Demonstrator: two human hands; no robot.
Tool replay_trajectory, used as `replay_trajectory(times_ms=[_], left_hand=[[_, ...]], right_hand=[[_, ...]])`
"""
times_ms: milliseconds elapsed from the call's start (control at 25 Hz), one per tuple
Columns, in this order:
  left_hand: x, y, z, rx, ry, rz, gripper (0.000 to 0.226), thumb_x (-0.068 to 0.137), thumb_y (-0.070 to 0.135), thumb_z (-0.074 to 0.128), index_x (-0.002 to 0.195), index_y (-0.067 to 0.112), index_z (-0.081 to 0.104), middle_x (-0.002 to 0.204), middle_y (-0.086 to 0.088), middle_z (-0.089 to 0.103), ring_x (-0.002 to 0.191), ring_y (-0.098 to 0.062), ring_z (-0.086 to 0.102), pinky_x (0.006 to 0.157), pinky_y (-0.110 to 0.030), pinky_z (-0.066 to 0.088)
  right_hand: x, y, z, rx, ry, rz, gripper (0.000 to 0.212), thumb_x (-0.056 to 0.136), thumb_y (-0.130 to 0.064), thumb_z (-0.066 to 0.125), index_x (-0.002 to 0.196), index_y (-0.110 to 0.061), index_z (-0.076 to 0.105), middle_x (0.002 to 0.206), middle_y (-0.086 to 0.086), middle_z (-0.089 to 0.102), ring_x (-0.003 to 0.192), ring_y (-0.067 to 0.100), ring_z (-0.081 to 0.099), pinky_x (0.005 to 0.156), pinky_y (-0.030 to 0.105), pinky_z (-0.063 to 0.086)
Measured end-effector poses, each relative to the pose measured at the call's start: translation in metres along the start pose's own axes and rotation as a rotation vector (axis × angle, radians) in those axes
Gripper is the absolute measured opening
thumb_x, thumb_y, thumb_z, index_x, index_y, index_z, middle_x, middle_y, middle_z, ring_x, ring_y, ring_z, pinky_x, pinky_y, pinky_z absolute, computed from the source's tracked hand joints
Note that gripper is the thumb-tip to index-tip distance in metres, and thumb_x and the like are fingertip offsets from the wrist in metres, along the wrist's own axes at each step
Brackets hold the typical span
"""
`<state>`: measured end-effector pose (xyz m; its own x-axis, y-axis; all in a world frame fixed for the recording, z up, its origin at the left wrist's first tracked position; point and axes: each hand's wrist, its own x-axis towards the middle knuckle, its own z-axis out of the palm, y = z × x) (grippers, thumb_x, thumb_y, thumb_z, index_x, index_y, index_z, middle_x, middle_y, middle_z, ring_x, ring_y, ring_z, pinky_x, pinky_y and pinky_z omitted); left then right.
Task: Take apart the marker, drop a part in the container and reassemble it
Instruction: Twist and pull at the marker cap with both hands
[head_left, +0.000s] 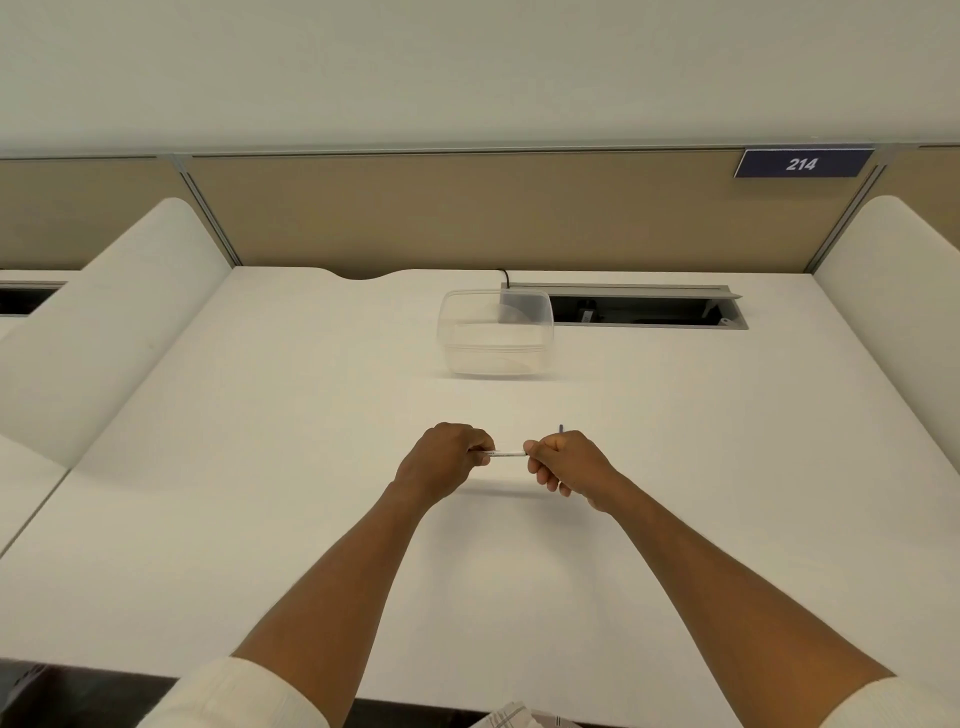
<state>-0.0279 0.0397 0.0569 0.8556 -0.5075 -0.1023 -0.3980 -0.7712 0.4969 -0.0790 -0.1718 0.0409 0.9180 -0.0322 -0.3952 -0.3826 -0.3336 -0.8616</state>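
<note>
A thin white marker lies level between my two hands, a little above the white desk. My left hand grips its left end with closed fingers. My right hand pinches its right end. A small dark blue piece pokes up just behind my right hand; I cannot tell whether it is held or lies on the desk. A clear plastic container stands open further back, near the middle of the desk, with nothing visible in it.
A grey cable tray opening is set into the desk behind and right of the container. White side dividers flank the desk. A tan partition with a blue 214 sign closes off the back.
</note>
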Motion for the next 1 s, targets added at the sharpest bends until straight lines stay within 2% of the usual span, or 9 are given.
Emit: replay_trajectory(times_ms=[160, 320, 400, 520, 600, 680, 760, 920, 1000], left_hand=[[0.0004, -0.0013, 0.0002, -0.005, 0.017, 0.018, 0.01, 0.09, 0.019, 0.061, 0.091, 0.024, 0.07, 0.077, 0.01, 0.064, 0.073, -0.014, 0.056, 0.068, -0.033, 0.046], [0.0031, -0.0002, -0.0022, 0.001, 0.022, 0.019, 0.01, 0.09, 0.02, 0.061, 0.091, 0.024, 0.07, 0.077, 0.01, 0.063, 0.073, -0.014, 0.056, 0.067, -0.031, 0.046], [0.0048, -0.0003, -0.0025, 0.003, 0.021, 0.019, 0.01, 0.09, 0.021, 0.061, 0.09, 0.025, 0.07, 0.076, 0.011, 0.062, 0.074, -0.014, 0.056, 0.067, -0.031, 0.046], [0.0061, -0.0006, -0.0026, 0.012, 0.021, 0.014, 0.01, 0.09, 0.021, 0.061, 0.09, 0.026, 0.069, 0.075, 0.011, 0.06, 0.073, -0.013, 0.056, 0.066, -0.032, 0.046], [0.0069, -0.0014, -0.0023, 0.014, 0.025, 0.013, 0.01, 0.09, 0.021, 0.061, 0.09, 0.026, 0.069, 0.075, 0.012, 0.06, 0.073, -0.013, 0.055, 0.065, -0.031, 0.045], [0.0074, -0.0017, -0.0027, 0.021, 0.026, 0.011, 0.01, 0.09, 0.022, 0.061, 0.09, 0.027, 0.069, 0.075, 0.012, 0.06, 0.073, -0.012, 0.055, 0.064, -0.029, 0.044], [0.0079, -0.0025, -0.0029, 0.02, 0.021, 0.011, 0.009, 0.09, 0.022, 0.061, 0.088, 0.028, 0.069, 0.075, 0.012, 0.06, 0.072, -0.012, 0.055, 0.064, -0.029, 0.044], [0.0076, -0.0032, -0.0041, 0.025, 0.024, 0.014, 0.008, 0.09, 0.023, 0.062, 0.09, 0.027, 0.069, 0.076, 0.011, 0.062, 0.073, -0.014, 0.056, 0.067, -0.033, 0.047], [0.0078, -0.0041, -0.0049, 0.029, 0.031, 0.015, 0.009, 0.09, 0.022, 0.061, 0.089, 0.027, 0.069, 0.076, 0.011, 0.062, 0.073, -0.014, 0.056, 0.066, -0.033, 0.047]], right_hand=[[0.0012, 0.0, -0.0026, 0.047, 0.034, -0.062, 0.013, 0.084, -0.027, 0.071, 0.08, -0.015, 0.068, 0.069, -0.002, 0.065, 0.057, 0.011, 0.059, 0.047, 0.024, 0.042], [0.0024, -0.0053, -0.0042, 0.045, 0.037, -0.012, 0.034, 0.089, -0.046, 0.063, 0.074, -0.016, 0.07, 0.065, -0.005, 0.068, 0.054, 0.011, 0.058, 0.046, 0.023, 0.041], [0.0037, -0.0052, -0.0045, 0.014, 0.027, -0.015, 0.031, 0.09, -0.04, 0.062, 0.072, -0.017, 0.069, 0.064, -0.005, 0.067, 0.056, 0.012, 0.057, 0.048, 0.023, 0.041], [0.006, -0.0036, -0.0045, 0.059, 0.048, -0.065, 0.01, 0.086, -0.023, 0.069, 0.081, -0.015, 0.067, 0.072, -0.004, 0.063, 0.061, 0.012, 0.058, 0.05, 0.024, 0.043], [0.006, -0.005, -0.0047, 0.097, 0.063, -0.064, 0.014, 0.086, -0.027, 0.07, 0.085, -0.013, 0.068, 0.073, -0.005, 0.064, 0.061, 0.013, 0.058, 0.049, 0.024, 0.043], [0.0061, -0.0078, -0.0053, 0.058, 0.045, -0.009, 0.028, 0.09, -0.04, 0.064, 0.078, -0.015, 0.069, 0.067, -0.006, 0.067, 0.057, 0.011, 0.057, 0.048, 0.023, 0.042], [0.0065, -0.007, -0.0036, -0.004, 0.024, 0.012, 0.033, 0.092, -0.041, 0.059, 0.07, -0.017, 0.068, 0.061, -0.005, 0.066, 0.056, 0.012, 0.056, 0.049, 0.024, 0.041], [0.0075, -0.0049, 0.0011, 0.079, 0.058, -0.028, 0.009, 0.087, -0.023, 0.068, 0.082, -0.015, 0.067, 0.071, -0.002, 0.063, 0.06, 0.011, 0.059, 0.052, 0.026, 0.044], [0.0058, -0.0081, 0.002, 0.107, 0.07, -0.023, 0.015, 0.085, -0.03, 0.07, 0.086, -0.015, 0.068, 0.073, -0.004, 0.065, 0.06, 0.011, 0.06, 0.05, 0.025, 0.044]])
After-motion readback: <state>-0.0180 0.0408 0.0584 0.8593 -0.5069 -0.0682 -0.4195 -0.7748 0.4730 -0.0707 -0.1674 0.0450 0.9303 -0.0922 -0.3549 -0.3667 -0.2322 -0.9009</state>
